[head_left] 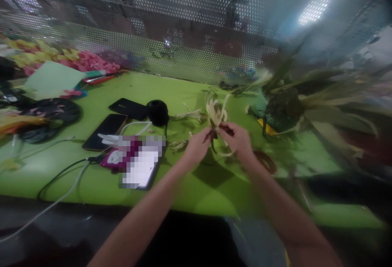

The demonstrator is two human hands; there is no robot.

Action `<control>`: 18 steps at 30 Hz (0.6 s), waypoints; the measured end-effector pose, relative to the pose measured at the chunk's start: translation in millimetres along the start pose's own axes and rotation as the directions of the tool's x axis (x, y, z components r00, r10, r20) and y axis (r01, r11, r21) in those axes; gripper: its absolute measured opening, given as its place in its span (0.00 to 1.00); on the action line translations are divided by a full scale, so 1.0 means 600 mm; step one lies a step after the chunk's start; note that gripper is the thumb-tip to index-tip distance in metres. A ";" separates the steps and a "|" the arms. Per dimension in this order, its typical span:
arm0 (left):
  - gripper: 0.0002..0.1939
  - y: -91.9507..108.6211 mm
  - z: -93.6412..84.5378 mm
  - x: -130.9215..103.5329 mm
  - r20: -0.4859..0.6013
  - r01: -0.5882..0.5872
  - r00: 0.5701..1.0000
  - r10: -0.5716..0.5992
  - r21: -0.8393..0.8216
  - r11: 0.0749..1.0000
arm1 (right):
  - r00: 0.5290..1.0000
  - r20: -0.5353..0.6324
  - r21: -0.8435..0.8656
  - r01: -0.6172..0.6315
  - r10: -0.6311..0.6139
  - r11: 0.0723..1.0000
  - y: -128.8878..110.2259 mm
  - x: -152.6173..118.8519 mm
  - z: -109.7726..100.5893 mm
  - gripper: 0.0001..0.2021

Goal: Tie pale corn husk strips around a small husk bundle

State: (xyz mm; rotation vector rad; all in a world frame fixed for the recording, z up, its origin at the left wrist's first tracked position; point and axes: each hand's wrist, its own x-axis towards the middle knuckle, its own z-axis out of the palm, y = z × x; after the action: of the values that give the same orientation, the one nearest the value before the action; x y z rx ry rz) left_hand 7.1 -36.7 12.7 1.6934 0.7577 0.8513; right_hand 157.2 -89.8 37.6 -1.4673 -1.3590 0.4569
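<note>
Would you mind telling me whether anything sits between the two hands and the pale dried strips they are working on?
Nothing visible does: the left hand and right hand both already pinch the dried strips at their base, above the green table.

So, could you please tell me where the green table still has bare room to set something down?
Bare green table lies along the far edge, between the black round object and the perforated metal wall, and near the front edge under both forearms. It is crowded left, around the two dark phones and white cables, and right, by the pile of dried leaves.
</note>
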 end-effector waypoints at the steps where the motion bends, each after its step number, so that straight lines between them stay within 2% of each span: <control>1: 0.10 0.000 0.001 0.000 0.006 -0.010 1.000 0.010 0.010 1.000 | 1.000 0.006 0.030 -0.026 0.026 0.999 -0.001 0.000 0.001 0.11; 3: 0.10 -0.002 0.003 0.000 0.017 0.007 1.000 -0.007 -0.025 1.000 | 1.000 0.005 0.075 -0.026 0.026 0.997 -0.006 -0.002 0.002 0.09; 6: 0.11 -0.009 0.006 0.002 0.036 0.106 0.994 -0.101 -0.208 0.972 | 0.991 -0.031 0.068 0.131 -0.129 0.989 -0.014 -0.008 0.005 0.05; 9: 0.09 -0.016 0.008 0.001 0.018 0.208 0.975 -0.222 -0.429 0.879 | 0.957 -0.017 -0.023 0.290 -0.291 0.957 -0.016 -0.015 0.008 0.06; 13: 0.06 -0.012 0.010 -0.003 0.027 0.291 0.933 -0.359 -0.641 0.710 | 0.926 0.019 -0.114 0.376 -0.376 0.920 -0.011 -0.020 0.011 0.10; 15: 0.08 -0.007 0.010 -0.004 0.053 0.285 0.932 -0.359 -0.720 0.633 | 0.913 0.036 -0.147 0.407 -0.406 0.902 -0.007 -0.022 0.013 0.12; 18: 0.10 -0.003 0.010 -0.003 0.082 0.260 0.945 -0.317 -0.776 0.575 | 0.898 0.062 -0.201 0.439 -0.436 0.876 -0.002 -0.024 0.015 0.11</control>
State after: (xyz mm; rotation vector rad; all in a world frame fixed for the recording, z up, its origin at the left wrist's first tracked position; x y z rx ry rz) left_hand 11.0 -40.6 9.7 0.7220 0.5532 0.8317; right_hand 145.2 -99.2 30.3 -1.2647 -1.7368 0.0301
